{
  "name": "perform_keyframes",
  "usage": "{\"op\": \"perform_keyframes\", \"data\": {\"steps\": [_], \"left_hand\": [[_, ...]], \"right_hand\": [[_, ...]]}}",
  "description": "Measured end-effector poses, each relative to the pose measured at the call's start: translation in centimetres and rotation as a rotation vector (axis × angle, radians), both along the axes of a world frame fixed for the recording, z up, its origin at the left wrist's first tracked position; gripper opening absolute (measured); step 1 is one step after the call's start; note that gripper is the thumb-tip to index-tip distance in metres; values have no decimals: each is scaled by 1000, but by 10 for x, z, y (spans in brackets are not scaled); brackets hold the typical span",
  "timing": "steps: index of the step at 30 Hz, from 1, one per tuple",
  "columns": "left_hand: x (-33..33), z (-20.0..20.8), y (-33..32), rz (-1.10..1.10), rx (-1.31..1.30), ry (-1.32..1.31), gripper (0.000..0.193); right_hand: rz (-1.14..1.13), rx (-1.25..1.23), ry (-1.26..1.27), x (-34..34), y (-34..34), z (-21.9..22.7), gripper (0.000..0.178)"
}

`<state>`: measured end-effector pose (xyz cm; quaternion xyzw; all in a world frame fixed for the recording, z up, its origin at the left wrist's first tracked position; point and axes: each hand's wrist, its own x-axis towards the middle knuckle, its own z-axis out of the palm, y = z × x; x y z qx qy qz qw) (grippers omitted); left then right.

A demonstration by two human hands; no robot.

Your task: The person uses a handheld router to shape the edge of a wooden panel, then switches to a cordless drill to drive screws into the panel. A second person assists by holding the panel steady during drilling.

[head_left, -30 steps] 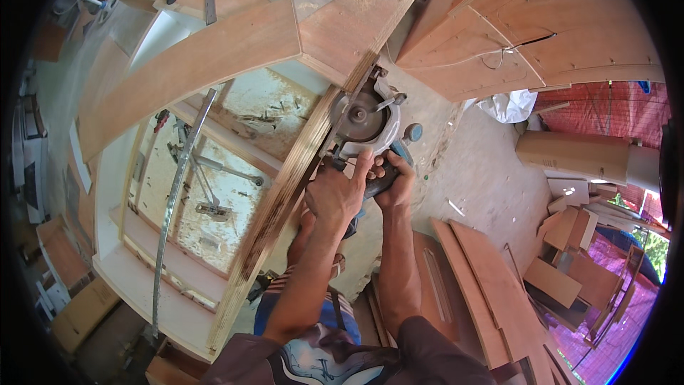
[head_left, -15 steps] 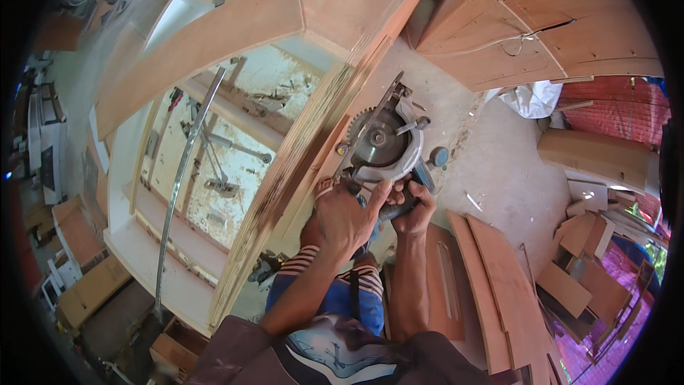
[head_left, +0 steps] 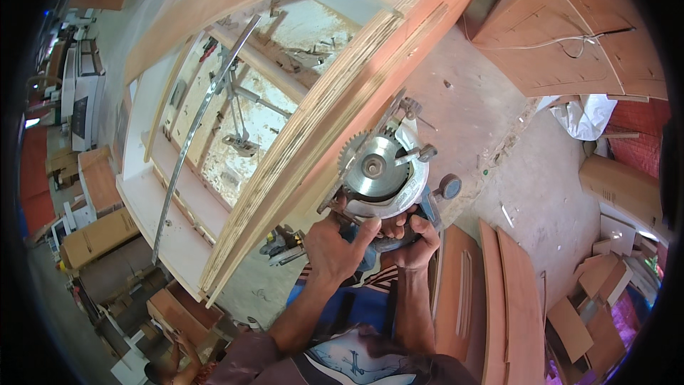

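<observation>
"While the circular saw [head_left: 385, 178] is held up with its blade [head_left: 361, 180] facing upward, how does it look to handle?"

"Heavy and rigid, I'd judge, with much of the weight toward the blue motor housing [head_left: 430, 212]. The metal guard [head_left: 419, 187] looks smooth, so perhaps a little slippery. Keep skin off the teeth; the dark handle [head_left: 394, 244] seems the best place to take hold, with a second hand steadying the body."

"And the grip?"

"Two hands. The right hand [head_left: 417, 244] is curled closely round the handle. The left hand [head_left: 333, 248] holds the near side, thumb against the guard's lower rim; its fingers are mostly hidden, so I can't tell how firmly they press."

"Is the saw against the wood?"

"It's just right of the layered plywood edge [head_left: 308, 144], but I can't tell whether they touch."

"What's farther out?"

"Past that edge, a long metal strip [head_left: 212, 91] lies across the open wooden frame [head_left: 146, 196]. Off to the right, well apart from the saw, there's a crumpled white sheet [head_left: 588, 115] beside a large wooden panel [head_left: 570, 36]."
</observation>
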<state>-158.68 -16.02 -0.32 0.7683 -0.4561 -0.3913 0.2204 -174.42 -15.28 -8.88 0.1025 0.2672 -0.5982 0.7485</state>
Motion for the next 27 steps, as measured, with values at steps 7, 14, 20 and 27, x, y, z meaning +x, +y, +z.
{"op": "perform_keyframes", "data": {"steps": [7,14,20,27], "left_hand": [[34,-7,-22,41,-43,-98,71],[51,-16,-24,23,-68,-107,72],[58,-20,-26,-2,-53,-139,79],[51,-6,-29,-4,14,-139,62]], "right_hand": [[5,-10,-5,40,-22,-9,27],[12,22,17,56,-23,-19,24],[13,21,48,66,-22,-23,19],[42,72,200,61,-28,-10,23]]}}
